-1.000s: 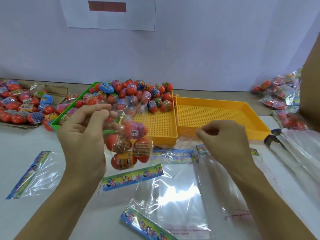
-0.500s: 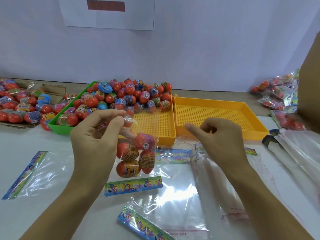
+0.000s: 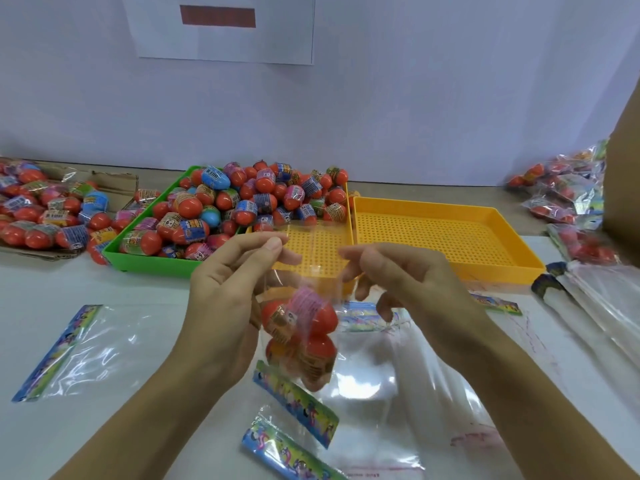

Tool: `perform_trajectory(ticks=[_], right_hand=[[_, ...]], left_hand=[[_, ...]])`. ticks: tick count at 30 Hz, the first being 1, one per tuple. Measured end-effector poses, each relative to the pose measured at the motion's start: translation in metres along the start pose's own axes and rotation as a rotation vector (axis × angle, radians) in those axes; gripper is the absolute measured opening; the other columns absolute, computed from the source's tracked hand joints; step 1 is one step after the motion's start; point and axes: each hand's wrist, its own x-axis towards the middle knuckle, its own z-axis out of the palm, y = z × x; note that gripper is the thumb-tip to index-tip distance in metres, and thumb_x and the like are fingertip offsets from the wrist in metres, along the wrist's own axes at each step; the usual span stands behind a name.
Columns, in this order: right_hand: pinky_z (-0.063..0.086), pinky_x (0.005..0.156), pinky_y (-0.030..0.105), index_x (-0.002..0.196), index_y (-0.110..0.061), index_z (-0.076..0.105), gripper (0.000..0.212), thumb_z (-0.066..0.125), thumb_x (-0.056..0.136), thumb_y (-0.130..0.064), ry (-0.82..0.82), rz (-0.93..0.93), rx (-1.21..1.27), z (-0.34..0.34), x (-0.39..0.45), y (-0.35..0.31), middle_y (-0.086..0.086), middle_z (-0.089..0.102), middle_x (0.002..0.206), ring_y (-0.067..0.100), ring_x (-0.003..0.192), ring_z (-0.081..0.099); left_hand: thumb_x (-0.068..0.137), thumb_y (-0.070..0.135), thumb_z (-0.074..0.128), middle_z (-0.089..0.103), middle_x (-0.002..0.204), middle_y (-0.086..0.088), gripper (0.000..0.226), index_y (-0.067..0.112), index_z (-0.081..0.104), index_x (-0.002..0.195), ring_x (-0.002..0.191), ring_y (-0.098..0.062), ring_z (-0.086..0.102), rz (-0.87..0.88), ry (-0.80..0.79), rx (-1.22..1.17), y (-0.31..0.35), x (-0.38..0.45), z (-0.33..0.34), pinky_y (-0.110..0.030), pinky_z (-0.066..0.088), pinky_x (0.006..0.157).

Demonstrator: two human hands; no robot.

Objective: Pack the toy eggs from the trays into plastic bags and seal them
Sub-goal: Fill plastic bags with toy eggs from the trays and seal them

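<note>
A clear plastic bag hangs above the bench at picture centre — several orange-red toy eggs bunched in its bottom, blurred. The left hand pinches the bag's top at 10 o'clock from the eggs, the right hand pinches it at 2 o'clock — fingers curled, forearms angled inward.

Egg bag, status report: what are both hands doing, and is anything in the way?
Left hand and right hand both pinch the top of the bag. Eggs inside, bag hanging above the table, not sealed. Nothing in the way.
</note>
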Motion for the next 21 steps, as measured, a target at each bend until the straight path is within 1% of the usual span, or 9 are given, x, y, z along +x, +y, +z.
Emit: perform_trajectory(ticks=[2, 3, 7, 8, 10, 13, 15, 18, 21], right_hand=[[0.05, 0.057, 0.02, 0.098, -0.036, 0.075, 0.041, 0.067, 0.068, -0.062, -0.035, -0.009, -0.022, 0.004, -0.002, 0.001, -0.007, 0.076, 0.093, 0.007, 0.083, 0.071], [0.051, 0.058, 0.02, 0.102, -0.035, 0.074, 0.044, 0.068, 0.067, -0.061, -0.033, -0.013, -0.026, 0.005, -0.002, 0.001, -0.008, 0.077, 0.094, 0.008, 0.086, 0.072], [0.055, 0.064, 0.022, 0.109, -0.033, 0.072, 0.066, 0.073, 0.058, -0.073, -0.044, -0.026, -0.012, 0.008, -0.004, 0.0, -0.011, 0.075, 0.105, 0.009, 0.095, 0.072], [0.056, 0.065, 0.022, 0.107, -0.032, 0.073, 0.062, 0.076, 0.059, -0.071, -0.039, -0.033, -0.006, 0.008, -0.004, -0.001, -0.011, 0.075, 0.105, 0.009, 0.093, 0.072], [0.058, 0.064, 0.025, 0.1, -0.027, 0.077, 0.042, 0.083, 0.068, -0.053, -0.002, -0.041, -0.005, 0.009, -0.004, 0.0, -0.008, 0.077, 0.097, 0.011, 0.087, 0.073], [0.061, 0.065, 0.031, 0.093, -0.02, 0.079, 0.026, 0.075, 0.072, -0.035, 0.031, -0.046, -0.02, 0.009, -0.003, 0.003, -0.001, 0.077, 0.086, 0.016, 0.081, 0.074], [0.061, 0.064, 0.033, 0.091, -0.018, 0.079, 0.021, 0.073, 0.074, -0.03, 0.026, -0.048, 0.007, 0.009, -0.003, 0.002, 0.003, 0.077, 0.083, 0.019, 0.079, 0.074], [0.059, 0.059, 0.028, 0.087, -0.017, 0.08, 0.017, 0.07, 0.078, -0.027, 0.041, -0.071, 0.061, 0.009, -0.002, 0.001, 0.006, 0.077, 0.082, 0.027, 0.079, 0.072], [0.055, 0.057, 0.023, 0.086, -0.015, 0.08, 0.018, 0.069, 0.079, -0.027, 0.081, -0.076, 0.146, 0.005, -0.001, -0.002, 0.008, 0.077, 0.08, 0.022, 0.075, 0.072]], left_hand=[[0.077, 0.021, 0.063, 0.071, 0.081, -0.007, 0.013, 0.017, 0.073, 0.083, 0.065, -0.021, 0.071, -0.011, 0.003, -0.008, -0.001, -0.001, 0.001, -0.036, 0.061, 0.059], [0.077, 0.021, 0.063, 0.071, 0.081, -0.008, 0.013, 0.017, 0.074, 0.082, 0.066, -0.022, 0.071, -0.012, 0.008, -0.017, -0.001, -0.001, 0.002, -0.036, 0.062, 0.059], [0.075, 0.023, 0.064, 0.072, 0.082, -0.009, 0.013, 0.019, 0.075, 0.081, 0.071, -0.024, 0.072, 0.003, 0.043, -0.029, 0.0, -0.002, 0.003, -0.028, 0.058, 0.057], [0.075, 0.023, 0.064, 0.072, 0.082, -0.008, 0.014, 0.018, 0.075, 0.082, 0.072, -0.025, 0.072, 0.005, 0.047, -0.027, 0.0, -0.002, 0.003, -0.027, 0.058, 0.057], [0.076, 0.024, 0.064, 0.072, 0.083, -0.008, 0.014, 0.019, 0.076, 0.081, 0.074, -0.025, 0.073, -0.005, 0.046, -0.035, 0.0, -0.002, 0.003, -0.027, 0.057, 0.058], [0.077, 0.023, 0.063, 0.073, 0.086, -0.007, 0.013, 0.019, 0.075, 0.081, 0.081, -0.025, 0.074, -0.048, 0.033, -0.056, 0.002, -0.001, 0.003, -0.028, 0.057, 0.059], [0.078, 0.026, 0.063, 0.073, 0.087, -0.006, 0.015, 0.016, 0.073, 0.083, 0.083, -0.023, 0.074, -0.094, 0.026, -0.078, 0.003, 0.0, 0.002, -0.028, 0.057, 0.058], [0.078, 0.038, 0.063, 0.072, 0.089, -0.006, 0.027, 0.015, 0.074, 0.085, 0.083, -0.021, 0.073, -0.177, 0.006, -0.132, 0.006, 0.0, -0.001, -0.03, 0.057, 0.059], [0.079, 0.04, 0.071, 0.072, 0.091, -0.006, 0.032, 0.012, 0.075, 0.094, 0.083, -0.019, 0.072, -0.222, -0.074, -0.124, 0.01, 0.001, -0.004, -0.028, 0.057, 0.061]])
